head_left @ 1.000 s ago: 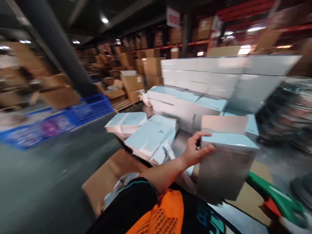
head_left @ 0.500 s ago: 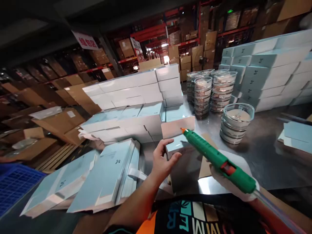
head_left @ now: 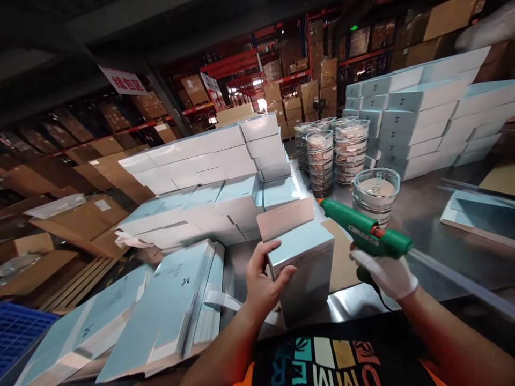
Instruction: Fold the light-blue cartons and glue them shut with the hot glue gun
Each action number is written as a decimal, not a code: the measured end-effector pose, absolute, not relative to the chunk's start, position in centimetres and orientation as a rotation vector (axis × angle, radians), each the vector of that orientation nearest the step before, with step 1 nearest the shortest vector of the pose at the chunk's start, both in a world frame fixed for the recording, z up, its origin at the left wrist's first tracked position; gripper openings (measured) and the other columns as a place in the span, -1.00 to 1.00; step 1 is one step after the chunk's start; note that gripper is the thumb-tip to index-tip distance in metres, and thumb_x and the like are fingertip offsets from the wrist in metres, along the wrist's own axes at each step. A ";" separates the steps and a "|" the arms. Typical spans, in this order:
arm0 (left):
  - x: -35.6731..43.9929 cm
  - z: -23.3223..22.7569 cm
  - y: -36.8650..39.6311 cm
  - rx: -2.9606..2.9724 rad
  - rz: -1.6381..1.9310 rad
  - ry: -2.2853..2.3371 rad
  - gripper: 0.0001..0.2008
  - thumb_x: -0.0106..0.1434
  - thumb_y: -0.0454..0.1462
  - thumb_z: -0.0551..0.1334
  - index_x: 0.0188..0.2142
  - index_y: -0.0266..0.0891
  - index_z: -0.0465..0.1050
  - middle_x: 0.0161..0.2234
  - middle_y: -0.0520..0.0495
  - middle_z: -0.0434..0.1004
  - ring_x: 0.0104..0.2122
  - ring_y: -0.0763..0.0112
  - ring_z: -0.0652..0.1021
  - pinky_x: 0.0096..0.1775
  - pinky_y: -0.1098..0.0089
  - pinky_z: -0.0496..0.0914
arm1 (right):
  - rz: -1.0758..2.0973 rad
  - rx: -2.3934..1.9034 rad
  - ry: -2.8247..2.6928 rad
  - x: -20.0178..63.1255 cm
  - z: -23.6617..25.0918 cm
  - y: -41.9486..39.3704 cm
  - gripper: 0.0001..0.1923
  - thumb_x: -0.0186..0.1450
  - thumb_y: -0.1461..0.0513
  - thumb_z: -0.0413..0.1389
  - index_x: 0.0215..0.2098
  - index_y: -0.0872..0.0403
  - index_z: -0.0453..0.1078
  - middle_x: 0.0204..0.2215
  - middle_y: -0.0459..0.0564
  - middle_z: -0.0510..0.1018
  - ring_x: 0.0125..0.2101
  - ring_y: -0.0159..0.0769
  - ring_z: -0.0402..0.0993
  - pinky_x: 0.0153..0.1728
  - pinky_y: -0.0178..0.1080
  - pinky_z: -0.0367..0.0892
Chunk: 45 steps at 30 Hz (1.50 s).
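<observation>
My left hand grips the left side of a pale blue carton that stands on the steel table in front of me, one flap raised at its back. My right hand, in a white glove, holds a green glue gun with its orange nozzle pointing left, just above the carton's far right corner. A glue stick juts out behind the gun to the right.
Flattened blue cartons lie piled at my left. Assembled white and blue boxes stack behind the carton and at the far right. Stacks of clear round containers stand mid-table, one short stack nearer. A blue crate sits low left.
My view swung right from the floor and crates to the table. The carton came down onto the table in my left hand, and the glue gun moved up beside it.
</observation>
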<state>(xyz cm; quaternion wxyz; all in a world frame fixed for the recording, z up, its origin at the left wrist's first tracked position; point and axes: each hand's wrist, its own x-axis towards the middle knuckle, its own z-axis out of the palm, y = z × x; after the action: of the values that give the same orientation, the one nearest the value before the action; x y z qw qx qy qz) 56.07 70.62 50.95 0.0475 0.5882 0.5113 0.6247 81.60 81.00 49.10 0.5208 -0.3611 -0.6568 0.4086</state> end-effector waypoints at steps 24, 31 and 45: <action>55.6 49.5 73.6 1.820 2.076 1.185 -0.52 0.29 0.11 0.47 -0.03 -0.13 0.50 0.12 -0.22 0.56 0.07 0.09 0.64 0.03 0.21 0.52 | 1.155 -0.520 -1.763 77.5 51.4 82.7 -0.33 0.34 -0.13 0.31 0.26 0.04 0.42 0.15 0.16 0.62 0.16 0.05 0.57 0.21 0.02 0.50; 54.7 49.9 74.1 2.198 1.909 1.005 -0.76 0.39 -0.05 0.45 -0.08 -0.11 0.64 0.01 -0.17 0.60 0.12 0.06 0.64 0.15 0.00 0.55 | 0.834 -0.251 -1.918 79.9 49.9 82.3 -0.83 0.51 0.10 0.25 0.04 -0.14 0.62 0.41 0.05 0.44 0.38 -0.02 0.41 0.40 0.15 0.32; 52.9 60.4 69.7 2.717 0.693 1.527 -0.59 0.31 -0.09 0.49 0.07 -0.10 0.51 0.03 -0.17 0.67 -0.03 0.07 0.64 0.08 0.08 0.50 | 0.358 0.018 -2.224 77.9 51.7 83.9 -0.04 0.60 -0.16 -0.02 0.68 0.05 -0.40 0.59 0.29 0.04 0.54 0.01 0.10 0.45 0.07 0.24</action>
<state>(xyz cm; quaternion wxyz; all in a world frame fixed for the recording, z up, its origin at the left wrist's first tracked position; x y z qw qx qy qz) 52.94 69.73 60.36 -0.0254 0.8507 0.4782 0.2169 77.86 83.93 51.68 0.4302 0.0070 -0.8913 0.1434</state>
